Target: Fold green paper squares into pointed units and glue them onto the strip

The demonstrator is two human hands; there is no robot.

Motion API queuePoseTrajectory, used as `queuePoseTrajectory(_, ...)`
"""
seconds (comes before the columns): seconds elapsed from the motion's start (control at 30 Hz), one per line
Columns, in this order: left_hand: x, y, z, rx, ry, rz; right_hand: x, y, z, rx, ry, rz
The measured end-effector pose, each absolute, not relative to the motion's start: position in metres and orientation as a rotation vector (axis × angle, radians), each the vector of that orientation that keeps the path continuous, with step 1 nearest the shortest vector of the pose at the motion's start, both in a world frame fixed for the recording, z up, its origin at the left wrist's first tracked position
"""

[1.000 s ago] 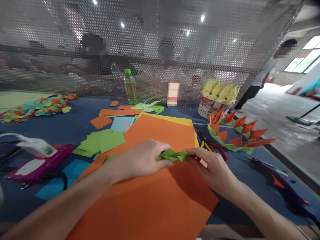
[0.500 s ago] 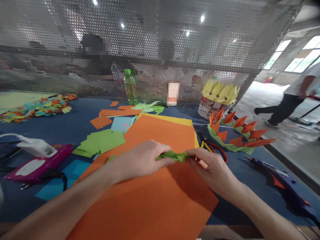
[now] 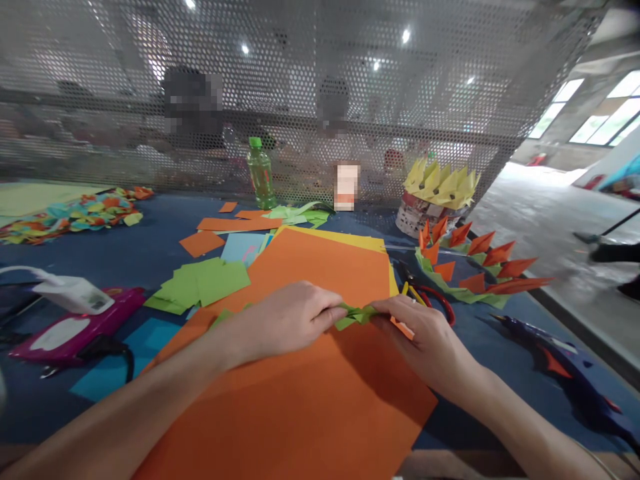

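Over orange paper, left fingers and right fingers pinching green folded strip, bottle behind (markings illegible)

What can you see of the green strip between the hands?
The green strip looks like folded paper, with overlapping, pointed layers. It runs roughly crosswise above the orange sheet, pinched by the left hand and the right hand; whether it touches the sheet is unclear. More green shows past the left hand, probably its other end, the stretch between hidden.

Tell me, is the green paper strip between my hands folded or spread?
Folded: the green paper strip shows overlapping, angled layers.
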State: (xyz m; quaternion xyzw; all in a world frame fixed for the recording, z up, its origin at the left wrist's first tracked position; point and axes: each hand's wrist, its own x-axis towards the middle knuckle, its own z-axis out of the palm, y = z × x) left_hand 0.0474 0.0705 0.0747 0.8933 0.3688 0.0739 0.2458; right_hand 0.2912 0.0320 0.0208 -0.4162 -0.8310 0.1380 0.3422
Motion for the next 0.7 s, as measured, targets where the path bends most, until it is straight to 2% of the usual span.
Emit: queuePoseTrajectory(0.7, 0.0489, 0.0712, 0.0718, 2.500, 1.081, 0.175, 0.2892, 0.0292, 0.0252, -1.092, -2.169, 0.300)
